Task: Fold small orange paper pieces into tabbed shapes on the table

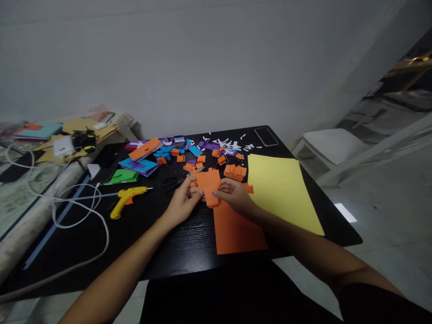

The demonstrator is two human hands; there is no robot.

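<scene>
Between my two hands is a cut piece of orange paper [208, 182] with notched edges, held above the black table. My left hand [186, 198] grips its left side, thumb in front and fingers behind. My right hand [232, 192] pinches its right edge. Under my right wrist lies a larger orange sheet [236, 229]. A stack of folded orange paper pieces [235, 172] sits just beyond my right hand. Scissors with black handles [172, 183] lie beyond my left hand, partly hidden by the held paper.
A yellow glue gun [126, 200] and white cable [104, 225] lie at left. Yellow sheets [283, 193] cover the right side, with a phone [266, 136] behind. Green folded paper [122, 176], blue and purple pieces, and white scraps [232, 146] are spread at the back. A white stool [329, 146] stands right.
</scene>
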